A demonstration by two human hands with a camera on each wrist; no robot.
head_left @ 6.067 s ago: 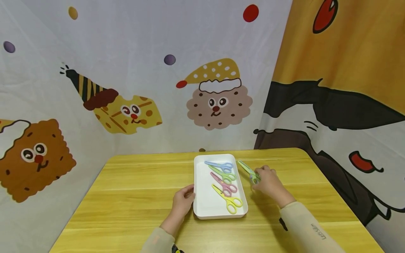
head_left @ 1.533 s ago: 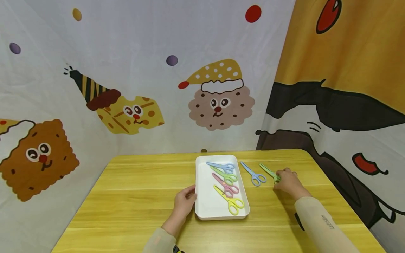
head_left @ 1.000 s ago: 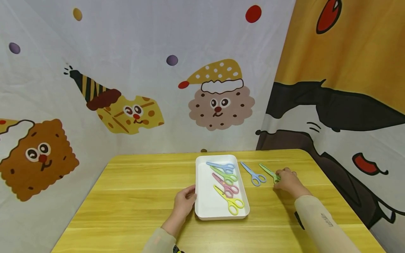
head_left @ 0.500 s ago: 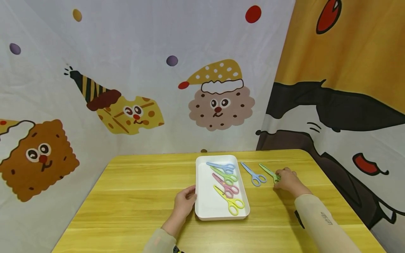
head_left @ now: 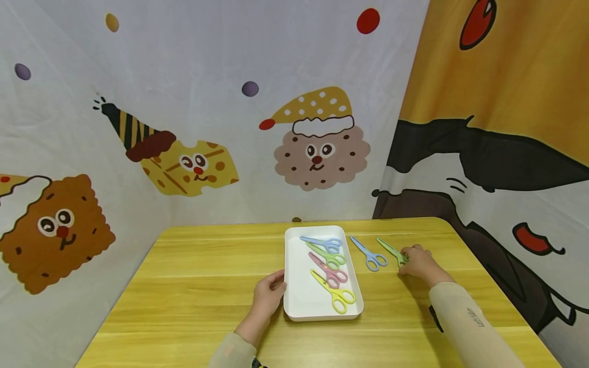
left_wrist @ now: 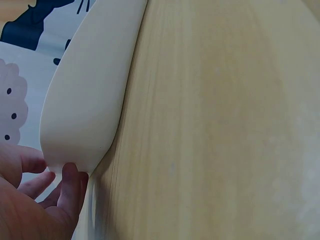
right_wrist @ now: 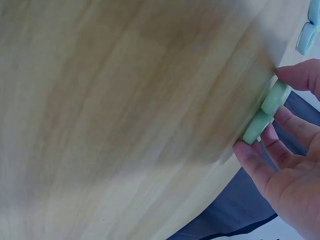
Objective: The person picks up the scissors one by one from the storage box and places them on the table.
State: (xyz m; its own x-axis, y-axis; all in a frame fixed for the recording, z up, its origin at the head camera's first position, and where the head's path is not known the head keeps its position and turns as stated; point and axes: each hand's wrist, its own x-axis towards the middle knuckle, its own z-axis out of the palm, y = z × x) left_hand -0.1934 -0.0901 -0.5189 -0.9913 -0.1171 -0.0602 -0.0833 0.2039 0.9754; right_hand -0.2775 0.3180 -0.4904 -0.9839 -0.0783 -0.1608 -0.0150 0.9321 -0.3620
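Your right hand (head_left: 418, 263) grips the loose green scissors (head_left: 392, 250) by the handles; your left hand (head_left: 268, 295) holds the left wall of the white tray (head_left: 296, 301).
Step in hand looks like handling those scissors outside the tray, right of the loose blue scissors (head_left: 369, 255); can't tell pick-up from set-down. Lifting calls for a kept grip, clear of the blue loops; releasing, just straight fingers. Inside the tray: blue pair (head_left: 322, 241), green pair (head_left: 325, 253), pink pair (head_left: 324, 266), yellow pair (head_left: 334, 292). The table's (head_left: 207, 276) right edge is near your right hand, far edge beyond the blade tips; widest room left of the tray.
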